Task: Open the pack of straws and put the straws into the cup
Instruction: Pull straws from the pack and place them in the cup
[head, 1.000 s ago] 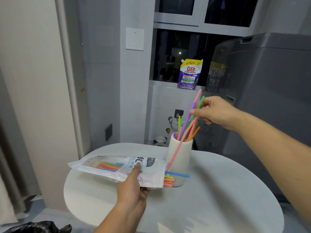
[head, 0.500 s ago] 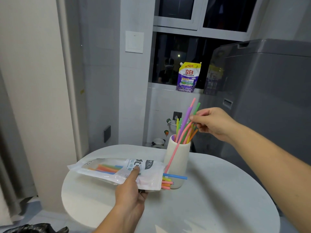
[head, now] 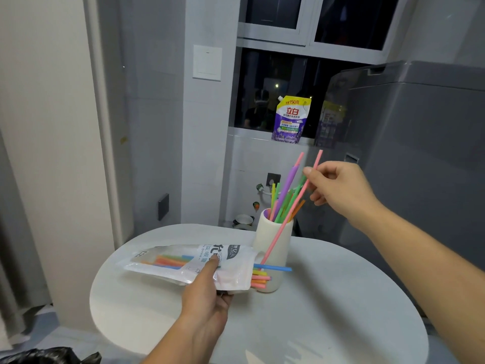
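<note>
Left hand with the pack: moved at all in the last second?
No. Against the cup, the left hand holds the pack in the same spot, its open end by the cup's lower left side.

Dim, cool light falls from above. The glossy white plastic straw pack (head: 231, 274) carries small highlights and throws a soft shadow on the round white matte table (head: 341, 324). The far dark window panes (head: 262, 82) mirror the room faintly. The pale wall edge (head: 91, 101) at the left bows.

One cup (head: 283, 248). One straw pack (head: 183, 264) just left of cup. One table (head: 328, 324) under cup. Two hands: left hand (head: 207, 303), right hand (head: 341, 187). One pink straw (head: 274, 240) crossing cup's front, outside it. Straws in cup (head: 287, 190): at least six, overlapped, exact count unclear. Straw ends (head: 259, 278) poking from pack by cup base: about five. One detergent pouch (head: 291, 119) behind cup.
</note>
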The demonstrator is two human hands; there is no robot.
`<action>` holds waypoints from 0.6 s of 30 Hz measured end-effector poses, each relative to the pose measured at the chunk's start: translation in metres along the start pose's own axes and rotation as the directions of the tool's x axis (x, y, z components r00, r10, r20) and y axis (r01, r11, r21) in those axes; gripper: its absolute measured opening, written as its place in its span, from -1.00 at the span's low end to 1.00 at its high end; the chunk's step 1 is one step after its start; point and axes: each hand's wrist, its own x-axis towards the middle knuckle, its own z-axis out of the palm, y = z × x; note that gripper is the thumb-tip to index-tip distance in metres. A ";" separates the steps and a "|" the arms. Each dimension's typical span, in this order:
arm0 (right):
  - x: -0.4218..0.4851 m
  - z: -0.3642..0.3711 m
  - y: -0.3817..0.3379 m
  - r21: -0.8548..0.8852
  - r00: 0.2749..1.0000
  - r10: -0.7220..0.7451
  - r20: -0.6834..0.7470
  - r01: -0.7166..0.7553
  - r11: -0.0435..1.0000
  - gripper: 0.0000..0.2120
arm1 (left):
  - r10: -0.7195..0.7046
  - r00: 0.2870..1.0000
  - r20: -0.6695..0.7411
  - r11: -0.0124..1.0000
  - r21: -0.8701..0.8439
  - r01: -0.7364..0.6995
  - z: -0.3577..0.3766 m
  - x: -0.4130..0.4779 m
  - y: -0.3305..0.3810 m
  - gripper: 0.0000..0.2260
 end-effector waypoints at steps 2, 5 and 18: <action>-0.001 -0.008 -0.003 0.077 0.999 -0.004 -0.051 0.008 0.997 -0.79 | -0.011 1.000 0.007 1.000 -0.023 0.011 0.003 -0.001 0.001 -0.55; -0.002 -0.025 -0.012 0.205 0.988 -0.041 -0.149 0.072 0.976 -0.76 | 0.004 1.000 -0.004 0.998 -0.058 -0.004 0.007 -0.004 0.004 -0.53; -0.013 -0.038 -0.027 0.023 0.855 -0.330 -0.400 0.370 0.929 -0.82 | 0.060 0.995 -0.081 0.988 -0.138 -0.071 0.011 -0.011 0.014 -0.58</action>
